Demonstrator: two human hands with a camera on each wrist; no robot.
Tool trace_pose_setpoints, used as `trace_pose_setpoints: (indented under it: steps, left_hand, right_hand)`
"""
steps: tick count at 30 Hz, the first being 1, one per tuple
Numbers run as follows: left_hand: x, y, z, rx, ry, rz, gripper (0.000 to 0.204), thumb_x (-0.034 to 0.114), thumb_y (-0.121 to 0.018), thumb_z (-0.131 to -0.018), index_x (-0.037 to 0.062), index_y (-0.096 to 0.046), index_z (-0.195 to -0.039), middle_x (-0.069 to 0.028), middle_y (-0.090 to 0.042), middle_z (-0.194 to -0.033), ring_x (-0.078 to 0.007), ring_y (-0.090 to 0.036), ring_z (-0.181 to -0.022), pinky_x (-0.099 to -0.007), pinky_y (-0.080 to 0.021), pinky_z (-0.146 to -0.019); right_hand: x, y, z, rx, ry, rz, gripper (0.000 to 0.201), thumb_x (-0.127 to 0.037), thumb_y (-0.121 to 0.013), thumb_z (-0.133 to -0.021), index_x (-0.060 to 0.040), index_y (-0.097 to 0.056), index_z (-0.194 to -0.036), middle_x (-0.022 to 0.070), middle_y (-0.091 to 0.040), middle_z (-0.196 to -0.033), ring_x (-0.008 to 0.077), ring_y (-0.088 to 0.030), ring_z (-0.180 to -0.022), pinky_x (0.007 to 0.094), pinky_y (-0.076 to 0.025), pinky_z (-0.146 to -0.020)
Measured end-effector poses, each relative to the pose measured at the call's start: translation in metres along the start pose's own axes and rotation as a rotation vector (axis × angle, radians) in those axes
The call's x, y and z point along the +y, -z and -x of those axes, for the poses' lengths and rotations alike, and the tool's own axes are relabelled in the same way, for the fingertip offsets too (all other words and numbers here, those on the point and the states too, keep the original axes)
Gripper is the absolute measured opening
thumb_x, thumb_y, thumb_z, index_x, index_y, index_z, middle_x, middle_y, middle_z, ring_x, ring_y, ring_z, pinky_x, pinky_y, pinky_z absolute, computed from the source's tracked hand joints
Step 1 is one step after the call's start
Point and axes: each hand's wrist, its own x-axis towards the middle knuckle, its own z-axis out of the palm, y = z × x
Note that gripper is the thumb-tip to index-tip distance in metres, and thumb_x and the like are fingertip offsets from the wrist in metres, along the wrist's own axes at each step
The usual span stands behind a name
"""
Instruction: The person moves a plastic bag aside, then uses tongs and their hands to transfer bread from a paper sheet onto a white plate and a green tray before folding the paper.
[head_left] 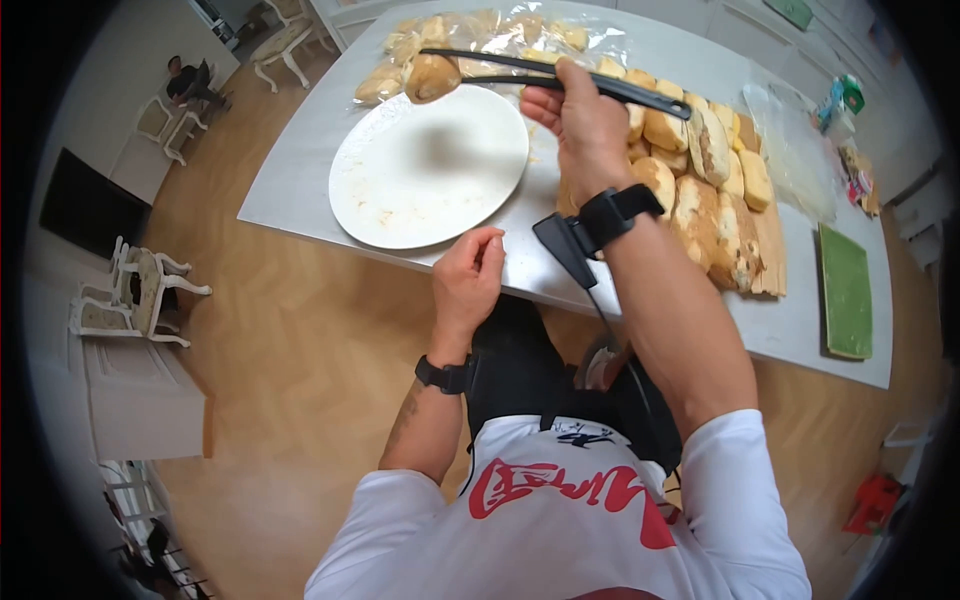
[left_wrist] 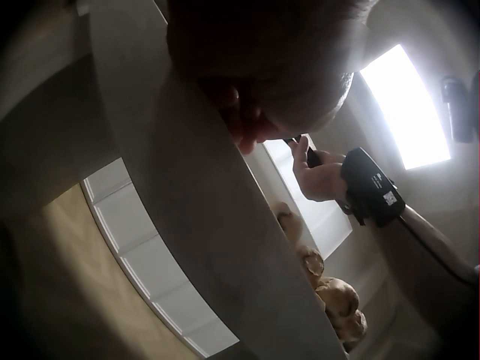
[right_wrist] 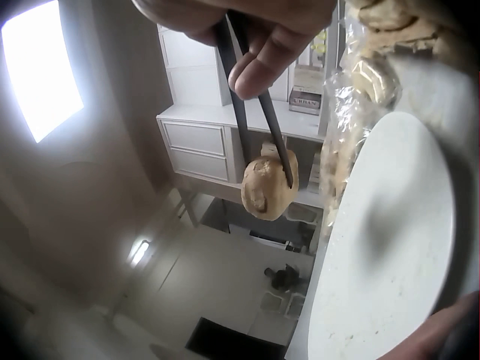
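My right hand [head_left: 590, 125] grips a pair of long black tongs [head_left: 520, 63]. A golden-brown bread roll [head_left: 433, 79] is pinched between the tips of the tongs; in the right wrist view the roll [right_wrist: 268, 187] hangs in the air. Below it lies a big white oval plate [head_left: 400, 190] with a few crumbs, and a shadow falls across its middle. By the plate's near rim, at the table edge, my left hand [head_left: 468, 283] rests with loosely curled fingers and holds nothing.
Bread rolls in clear plastic [head_left: 490, 35] lie behind the plate. Many more rolls [head_left: 700, 215] are stacked on a wooden board [head_left: 768, 245] to the right. Farther right are plastic bags [head_left: 795, 150] and a green tray [head_left: 845, 290]. A person [head_left: 190, 85] sits across the room.
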Motion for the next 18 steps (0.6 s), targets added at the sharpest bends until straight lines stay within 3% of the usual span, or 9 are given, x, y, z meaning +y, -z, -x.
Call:
trace_pose_setpoints:
  steps: [2, 6, 9, 12, 18]
  left_hand:
    - [-0.001, 0.000, 0.000, 0.039, -0.058, -0.061, 0.009, 0.009, -0.064, -0.089, 0.0030, -0.068, -0.095, -0.0112, -0.065, -0.072, -0.0203, -0.062, -0.061, -0.0307, -0.049, -0.059]
    - [0.005, 0.005, -0.003, 0.037, -0.131, -0.043, 0.009, 0.003, -0.064, -0.084, 0.0030, -0.066, -0.092, -0.0150, -0.065, -0.077, -0.0319, -0.064, -0.067, -0.0357, -0.050, -0.061]
    - [-0.001, 0.007, -0.003, 0.030, -0.184, -0.083, 0.012, -0.002, -0.061, -0.080, 0.0020, -0.064, -0.091, -0.0164, -0.064, -0.077, -0.0362, -0.063, -0.069, -0.0389, -0.050, -0.061]
    - [-0.003, 0.006, -0.004, 0.065, -0.201, -0.042, 0.015, -0.005, -0.059, -0.076, 0.0016, -0.063, -0.089, -0.0166, -0.063, -0.074, -0.0367, -0.062, -0.068, -0.0406, -0.050, -0.060]
    - [-0.008, 0.008, -0.002, 0.068, -0.249, -0.060, 0.013, -0.005, -0.060, -0.074, 0.0011, -0.061, -0.085, -0.0167, -0.062, -0.073, -0.0365, -0.062, -0.065, -0.0404, -0.049, -0.058]
  right_hand:
    - [0.019, -0.008, -0.007, 0.017, -0.062, 0.029, 0.037, -0.021, -0.062, -0.090, 0.0146, -0.057, -0.100, 0.0193, -0.066, -0.080, 0.0244, -0.068, -0.065, 0.0318, -0.060, -0.060]
    - [0.055, -0.023, -0.014, 0.003, -0.105, 0.076, 0.033, -0.017, -0.062, -0.089, 0.0140, -0.056, -0.100, 0.0185, -0.065, -0.081, 0.0222, -0.068, -0.066, 0.0302, -0.061, -0.058]
    - [0.073, -0.032, -0.016, 0.004, -0.147, 0.097, 0.031, -0.016, -0.062, -0.089, 0.0129, -0.056, -0.099, 0.0179, -0.064, -0.083, 0.0215, -0.068, -0.067, 0.0299, -0.061, -0.058]
    - [0.088, -0.037, -0.018, 0.001, -0.149, 0.110, 0.030, -0.016, -0.062, -0.090, 0.0123, -0.056, -0.100, 0.0181, -0.064, -0.085, 0.0213, -0.068, -0.067, 0.0298, -0.061, -0.058]
    - [0.093, -0.042, -0.020, -0.044, -0.214, 0.114, 0.032, -0.019, -0.059, -0.094, 0.0089, -0.054, -0.107, 0.0179, -0.063, -0.097, 0.0223, -0.069, -0.082, 0.0300, -0.061, -0.072]
